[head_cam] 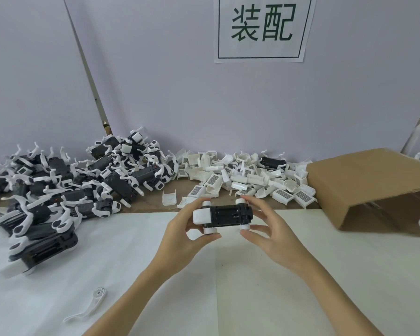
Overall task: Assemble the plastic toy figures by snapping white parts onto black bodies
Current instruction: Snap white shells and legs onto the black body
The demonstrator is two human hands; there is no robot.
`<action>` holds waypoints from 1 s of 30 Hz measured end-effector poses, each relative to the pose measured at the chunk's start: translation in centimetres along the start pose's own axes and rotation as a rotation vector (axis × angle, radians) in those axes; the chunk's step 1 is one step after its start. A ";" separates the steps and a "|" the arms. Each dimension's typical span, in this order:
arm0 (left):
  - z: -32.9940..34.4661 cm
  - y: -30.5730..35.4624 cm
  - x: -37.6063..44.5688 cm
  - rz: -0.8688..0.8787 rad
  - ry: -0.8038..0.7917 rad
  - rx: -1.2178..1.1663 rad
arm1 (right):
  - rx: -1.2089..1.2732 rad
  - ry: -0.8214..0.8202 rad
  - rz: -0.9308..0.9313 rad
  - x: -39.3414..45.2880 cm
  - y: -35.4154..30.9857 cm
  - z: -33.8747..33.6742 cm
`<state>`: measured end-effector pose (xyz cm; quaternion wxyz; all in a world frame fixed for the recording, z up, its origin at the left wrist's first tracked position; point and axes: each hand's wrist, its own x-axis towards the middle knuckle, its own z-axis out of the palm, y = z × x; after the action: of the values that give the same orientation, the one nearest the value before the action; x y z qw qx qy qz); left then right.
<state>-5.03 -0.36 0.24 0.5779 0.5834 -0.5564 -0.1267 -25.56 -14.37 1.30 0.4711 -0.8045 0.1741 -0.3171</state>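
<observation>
A black body point(228, 215) is held above the table between both hands, gripped by the left hand point(183, 235) and pinched by the right hand point(268, 235); a white shell from the pile point(247, 180) beyond the hands is probably needed next

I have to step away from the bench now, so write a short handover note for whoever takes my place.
Left hand and right hand both grip one black body above the white sheet; a white cap is on its left end, white round parts at its corners.
Done: heap of assembled figures at far left.
Left: pile of loose white shells behind the hands, one loose white leg near left, a cardboard box at right.
Next, probably: snap further white parts onto the held body.
</observation>
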 end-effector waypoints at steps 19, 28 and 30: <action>2.6 2.4 -1.1 -0.140 0.313 0.233 | 0.517 0.097 0.359 0.0 0.4 5.0; 3.0 2.8 -1.4 -0.263 0.275 -0.031 | 0.655 0.178 0.440 0.4 0.1 4.7; 3.1 3.0 -1.4 -0.249 0.245 -0.139 | 0.822 0.197 0.502 0.4 -0.2 4.2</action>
<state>-9.53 -0.04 1.09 0.6602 0.6173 -0.3955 -0.1635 -22.40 -11.79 0.17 0.7928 -0.4512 0.2666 -0.3110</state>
